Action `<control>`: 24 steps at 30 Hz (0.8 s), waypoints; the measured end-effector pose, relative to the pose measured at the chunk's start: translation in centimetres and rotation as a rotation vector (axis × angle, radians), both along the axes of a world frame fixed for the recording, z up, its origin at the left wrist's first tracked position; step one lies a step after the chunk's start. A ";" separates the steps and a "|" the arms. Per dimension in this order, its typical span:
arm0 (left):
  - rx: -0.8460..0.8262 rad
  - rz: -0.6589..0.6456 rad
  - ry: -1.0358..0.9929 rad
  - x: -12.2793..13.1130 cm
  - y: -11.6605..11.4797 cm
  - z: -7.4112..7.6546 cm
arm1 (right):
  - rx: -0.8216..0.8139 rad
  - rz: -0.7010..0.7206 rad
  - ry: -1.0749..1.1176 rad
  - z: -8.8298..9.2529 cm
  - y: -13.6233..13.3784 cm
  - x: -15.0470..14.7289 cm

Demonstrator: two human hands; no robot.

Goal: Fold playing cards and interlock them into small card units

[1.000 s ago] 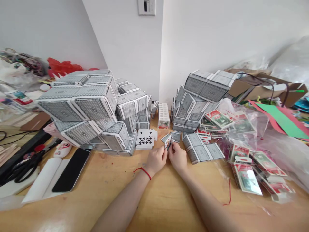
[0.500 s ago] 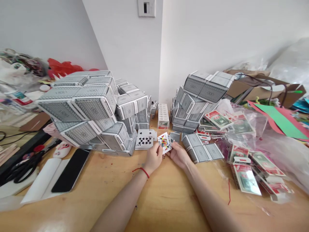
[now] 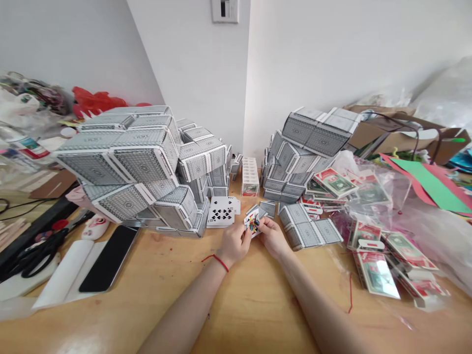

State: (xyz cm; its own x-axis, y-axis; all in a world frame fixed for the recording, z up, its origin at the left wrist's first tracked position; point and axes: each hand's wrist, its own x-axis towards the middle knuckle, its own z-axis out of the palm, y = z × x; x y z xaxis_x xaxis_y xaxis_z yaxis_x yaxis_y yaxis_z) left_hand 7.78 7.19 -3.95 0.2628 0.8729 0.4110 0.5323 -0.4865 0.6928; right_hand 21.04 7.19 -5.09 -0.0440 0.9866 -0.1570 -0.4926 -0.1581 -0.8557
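Observation:
Both my hands meet over the wooden table (image 3: pixel 236 305) and pinch one playing card (image 3: pixel 252 224), a colourful face card held between them. My left hand (image 3: pixel 233 244), with a red string at the wrist, grips its left edge. My right hand (image 3: pixel 272 237) grips its right edge, fingers curled over it. Just beyond the card lie a small face-up stack showing black spades (image 3: pixel 221 212) and a few folded grey card pieces (image 3: pixel 267 208).
Large blocks built of grey-backed cards stand at the left (image 3: pixel 125 167) and back right (image 3: pixel 302 147). Red-and-green card packs (image 3: pixel 376 270) in plastic lie at the right. A black phone (image 3: pixel 109 258), scissors (image 3: pixel 33 253) and white paper lie at the left.
The card went from edge-on to lifted and face-up half a second ago; now it sits lower and is being bent or folded between both hands.

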 end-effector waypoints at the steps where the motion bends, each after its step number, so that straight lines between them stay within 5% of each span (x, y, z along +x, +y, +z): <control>1: 0.001 0.010 -0.047 0.1 0.0 0.2 | 0.023 -0.015 -0.058 0.0 -0.1 -0.2; 4: -0.108 0.006 -0.296 0.6 0.1 0.8 | 0.102 -0.034 -0.213 0.0 -0.5 -0.8; 10: -0.587 0.042 -0.779 1.9 0.2 0.5 | 0.201 -0.018 -0.415 0.0 -0.6 -1.3; 15: -0.639 0.106 -1.060 2.3 0.2 0.2 | 0.258 0.048 -0.407 -0.3 -0.4 -1.5; 24: -0.717 0.120 -1.216 1.8 0.9 -0.2 | 0.238 0.062 -0.330 0.0 -1.1 -2.4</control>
